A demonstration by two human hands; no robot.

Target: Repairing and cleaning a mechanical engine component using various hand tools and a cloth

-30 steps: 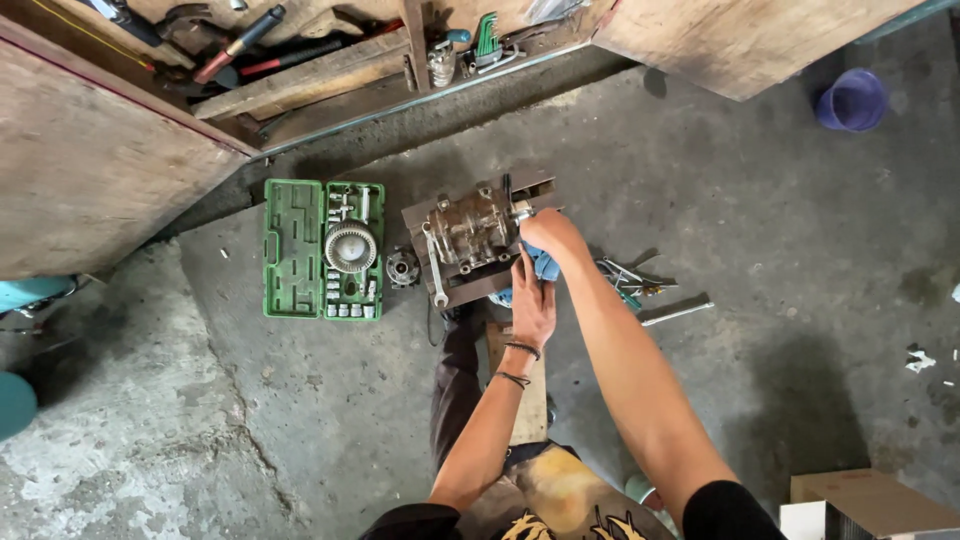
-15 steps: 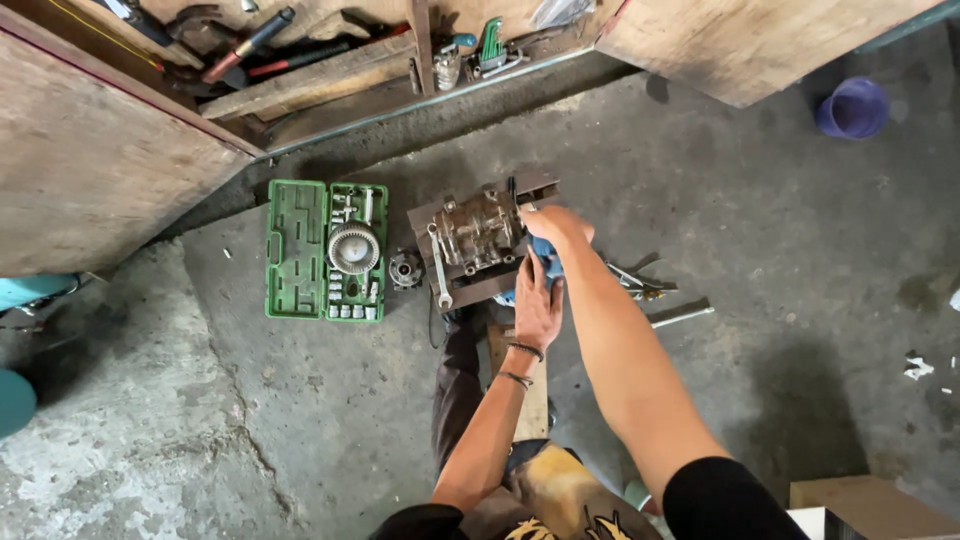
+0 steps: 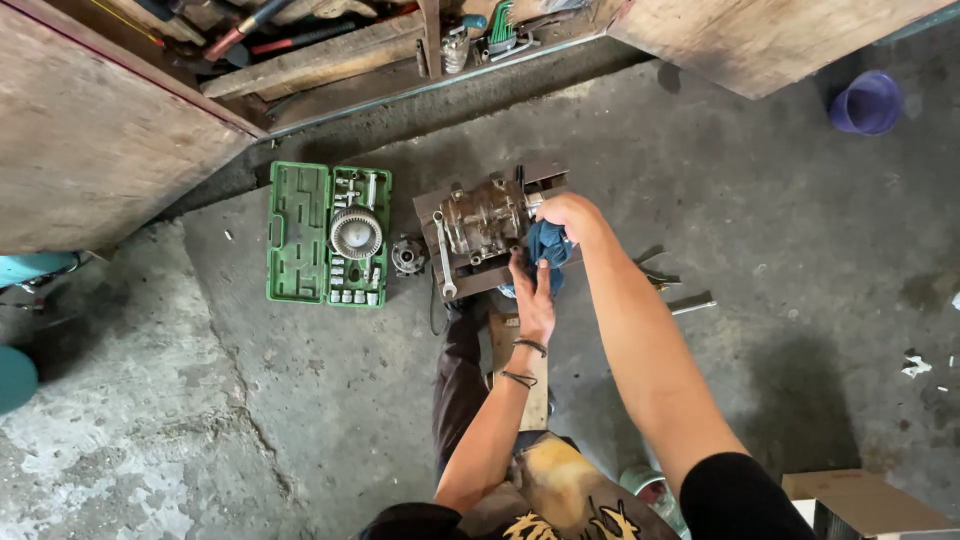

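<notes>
A person sits on the gray concrete floor (image 3: 250,420) and looks down at both bare hands. The right hand (image 3: 566,213) is closed around the top of a blue rag (image 3: 547,247), so its grip is pinching the rag. It holds the rag right against the right end of a dirty metal machine part (image 3: 483,218). The left hand (image 3: 533,296) is just below, with its fingers reaching up and touching the bottom of the same rag. Its grip looks loosely pressed on the cloth, but I cannot tell how tight it is. There are two thin dark bands on the left wrist.

The machine part is brown and greasy. It sits on a flat dark metal plate (image 3: 430,205) on the floor, in the middle of the view, right in front of the person. A shiny wrench (image 3: 444,262) lies on the plate along the left side of the machine part.

Just to the left of the plate is a small round metal piece (image 3: 407,255) on the floor. Farther left lies an open green tool case (image 3: 300,235) with sockets in it. A round ribbed metal disc (image 3: 355,232) rests on top of the case.

To the right of the hands, some thin metal tools (image 3: 690,302) lie on the floor. A purple bucket (image 3: 866,102) stands far off at the top right. A brown cardboard box (image 3: 850,490) is at the bottom right corner. Big wooden boards (image 3: 90,140) lean at the top left, and more hand tools (image 3: 505,25) lie along the top edge.
</notes>
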